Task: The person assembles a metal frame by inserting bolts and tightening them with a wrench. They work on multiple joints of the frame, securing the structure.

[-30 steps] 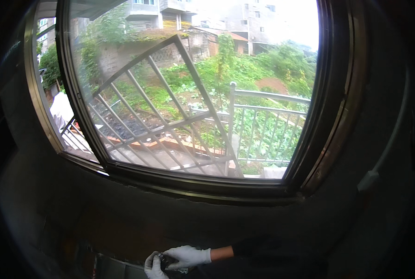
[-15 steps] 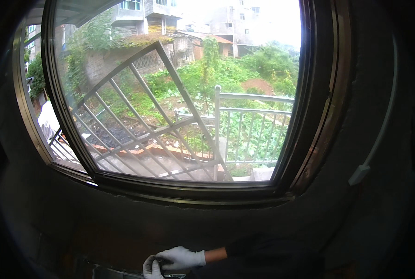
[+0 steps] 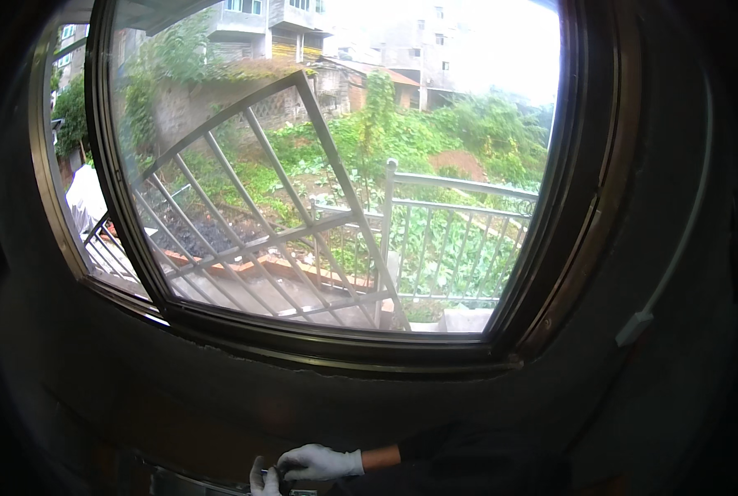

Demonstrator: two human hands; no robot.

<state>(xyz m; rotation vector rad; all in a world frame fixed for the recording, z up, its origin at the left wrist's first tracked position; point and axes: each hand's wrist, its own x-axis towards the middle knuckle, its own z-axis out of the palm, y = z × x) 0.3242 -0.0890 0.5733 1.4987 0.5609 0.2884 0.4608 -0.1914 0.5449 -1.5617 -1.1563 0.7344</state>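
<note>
Since the last frame, the left hand has a finger poking up, clear of its thumb. From my end I count two white gloves and one small dark thing between them, too shadowed to make out its shape. The right hand is curled over it; can't tell if either's pinching. Also one tilted metal grille outside.

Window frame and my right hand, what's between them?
Dark wall lies between the window frame and your right hand in the head view; it's too dim to tell more.
</note>
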